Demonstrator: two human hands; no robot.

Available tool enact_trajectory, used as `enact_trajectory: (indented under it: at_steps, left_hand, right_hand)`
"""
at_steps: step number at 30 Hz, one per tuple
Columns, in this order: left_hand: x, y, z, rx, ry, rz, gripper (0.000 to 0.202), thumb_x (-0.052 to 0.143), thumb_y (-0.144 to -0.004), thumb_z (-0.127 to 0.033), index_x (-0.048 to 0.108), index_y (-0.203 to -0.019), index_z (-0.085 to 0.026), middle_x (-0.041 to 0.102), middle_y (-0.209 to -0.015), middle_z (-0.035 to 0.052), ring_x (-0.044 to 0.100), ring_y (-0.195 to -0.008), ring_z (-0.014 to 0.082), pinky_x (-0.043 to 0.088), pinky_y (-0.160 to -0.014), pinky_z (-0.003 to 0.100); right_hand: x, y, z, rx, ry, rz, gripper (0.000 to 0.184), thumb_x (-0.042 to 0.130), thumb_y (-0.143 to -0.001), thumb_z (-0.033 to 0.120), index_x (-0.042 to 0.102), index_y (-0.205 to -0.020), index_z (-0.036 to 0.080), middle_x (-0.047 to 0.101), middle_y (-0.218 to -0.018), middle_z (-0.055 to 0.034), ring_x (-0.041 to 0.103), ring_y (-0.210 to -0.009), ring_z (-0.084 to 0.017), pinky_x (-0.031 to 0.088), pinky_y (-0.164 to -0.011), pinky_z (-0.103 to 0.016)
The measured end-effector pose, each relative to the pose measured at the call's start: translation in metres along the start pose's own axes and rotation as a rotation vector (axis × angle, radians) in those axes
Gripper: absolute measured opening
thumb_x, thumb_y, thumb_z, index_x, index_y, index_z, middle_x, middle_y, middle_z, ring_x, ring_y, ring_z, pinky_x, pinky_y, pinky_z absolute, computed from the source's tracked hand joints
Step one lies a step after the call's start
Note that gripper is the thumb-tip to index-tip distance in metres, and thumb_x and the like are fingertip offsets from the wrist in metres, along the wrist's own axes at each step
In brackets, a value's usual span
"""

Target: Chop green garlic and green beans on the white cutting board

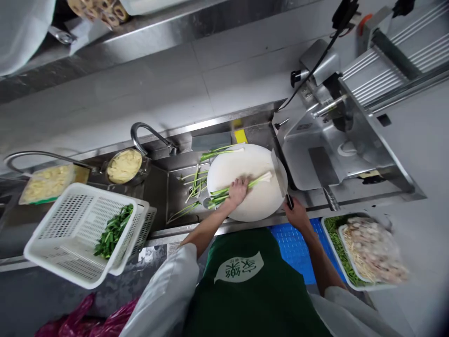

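Atop the board (238, 164), scallions (260, 179) half-hidden under curled left hand (238, 191), right hand (296, 213) tight round knife (280, 177)

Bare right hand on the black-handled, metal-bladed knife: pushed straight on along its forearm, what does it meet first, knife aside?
Probably the near right edge of the round white cutting board, just ahead of the right hand. Depth is unclear; it might pass above.

Wall (157, 84): pale, thinly seamed, beyond the left hand (239, 189) and right hand (296, 214)
Shelf (168, 37): steel, high beyond the left hand
Sink (175, 192): steel, beneath and leftward of the left hand
Faucets (140, 125): two, curved, left of that hand
Floor (21, 302): dark grey, far left of that hand
Light: cool white
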State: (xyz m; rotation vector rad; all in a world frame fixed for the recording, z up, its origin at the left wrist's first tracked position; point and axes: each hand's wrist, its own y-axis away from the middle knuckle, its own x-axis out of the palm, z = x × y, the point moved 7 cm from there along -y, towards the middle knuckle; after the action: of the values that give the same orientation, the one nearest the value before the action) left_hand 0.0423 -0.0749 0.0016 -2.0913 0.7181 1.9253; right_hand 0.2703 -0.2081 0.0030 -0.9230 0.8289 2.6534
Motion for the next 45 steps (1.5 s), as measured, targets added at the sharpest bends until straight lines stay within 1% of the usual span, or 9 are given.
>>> enact_trajectory:
  at_steps: [3, 9, 12, 17, 22, 27, 33, 39, 45]
  left_hand:
    - [0.011, 0.009, -0.012, 0.031, 0.043, -0.063, 0.065, 0.053, -0.1, -0.049, 0.04, -0.156, -0.02, 0.051, -0.144, 0.0223, 0.049, -0.128, 0.0385, 0.041, -0.103, 0.054]
    - [0.012, 0.035, 0.038, 0.058, 0.163, -0.125, 0.035, 0.043, -0.105, -0.038, 0.071, -0.121, -0.023, 0.061, -0.131, 0.0119, 0.049, -0.127, 0.0291, 0.036, -0.11, 0.05]
    - [0.012, 0.031, 0.051, 0.024, 0.207, -0.147, 0.031, 0.05, -0.103, -0.039, 0.074, -0.114, -0.024, 0.06, -0.133, 0.0115, 0.047, -0.129, 0.0299, 0.035, -0.109, 0.05]
    - [0.015, 0.039, 0.036, 0.114, 0.243, -0.125, 0.023, 0.057, -0.1, -0.033, 0.077, -0.104, -0.022, 0.056, -0.14, 0.0108, 0.045, -0.133, 0.0301, 0.037, -0.108, 0.05]
    - [0.026, 0.063, 0.021, 0.158, 0.193, -0.067, 0.03, 0.054, -0.101, -0.038, 0.077, -0.109, -0.022, 0.054, -0.145, 0.0116, 0.046, -0.131, 0.034, 0.037, -0.107, 0.053]
    - [0.011, 0.036, 0.05, -0.013, 0.222, -0.156, 0.036, 0.048, -0.102, -0.029, 0.07, -0.13, -0.025, 0.059, -0.138, 0.0122, 0.047, -0.127, 0.0329, 0.039, -0.105, 0.051]
    - [0.014, 0.002, 0.075, -0.023, 0.268, -0.012, 0.043, 0.046, -0.094, -0.012, 0.073, -0.125, -0.023, 0.067, -0.118, 0.0119, 0.058, -0.112, 0.0276, 0.047, -0.101, 0.042]
    - [0.026, 0.064, 0.039, 0.105, 0.112, -0.082, 0.062, 0.046, -0.101, -0.045, 0.044, -0.156, -0.017, 0.046, -0.156, 0.0183, 0.041, -0.142, 0.0389, 0.034, -0.115, 0.056]
    - [0.035, 0.089, 0.022, 0.122, 0.044, -0.066, 0.071, 0.039, -0.103, -0.05, 0.025, -0.164, -0.017, 0.025, -0.168, 0.0169, 0.025, -0.155, 0.0377, 0.019, -0.123, 0.062]
  right_hand:
    - [-0.005, 0.023, 0.002, -0.028, 0.292, -0.06, 0.039, 0.05, -0.1, 0.038, 0.056, -0.129, 0.013, 0.071, -0.095, -0.0149, 0.069, -0.088, -0.028, 0.046, -0.076, -0.033]
    - [0.022, 0.05, 0.0, -0.013, 0.452, -0.058, 0.036, 0.045, -0.104, 0.036, 0.049, -0.133, 0.015, 0.068, -0.122, -0.0172, 0.069, -0.101, -0.028, 0.042, -0.076, -0.032]
    - [0.027, 0.051, -0.001, 0.022, 0.479, -0.02, 0.034, 0.046, -0.103, 0.033, 0.049, -0.132, 0.015, 0.068, -0.12, -0.0169, 0.068, -0.1, -0.027, 0.04, -0.076, -0.032]
    - [0.0, 0.05, 0.008, 0.031, 0.465, -0.218, 0.041, 0.048, -0.102, 0.038, 0.046, -0.136, 0.015, 0.07, -0.114, -0.0166, 0.069, -0.099, -0.03, 0.04, -0.075, -0.032]
    - [0.005, 0.039, 0.008, -0.005, 0.464, -0.085, 0.035, 0.05, -0.101, 0.044, 0.058, -0.118, 0.014, 0.073, -0.092, -0.0143, 0.07, -0.088, -0.028, 0.04, -0.071, -0.03]
    - [0.014, 0.038, -0.006, 0.082, 0.523, -0.065, 0.035, 0.046, -0.103, 0.043, 0.058, -0.117, 0.013, 0.074, -0.093, -0.0169, 0.072, -0.089, -0.03, 0.039, -0.071, -0.031]
    - [0.032, 0.039, -0.015, 0.085, 0.526, -0.027, 0.033, 0.043, -0.105, 0.04, 0.055, -0.118, 0.013, 0.074, -0.097, -0.0177, 0.072, -0.092, -0.029, 0.04, -0.069, -0.03]
    - [0.062, 0.043, -0.023, 0.112, 0.597, 0.118, 0.025, 0.041, -0.103, 0.025, 0.049, -0.121, 0.01, 0.074, -0.104, -0.0197, 0.072, -0.097, -0.03, 0.042, -0.076, -0.032]
    - [0.02, 0.045, -0.001, 0.056, 0.703, 0.031, 0.027, 0.047, -0.101, 0.029, 0.049, -0.122, 0.012, 0.073, -0.099, -0.0201, 0.072, -0.094, -0.032, 0.043, -0.076, -0.034]
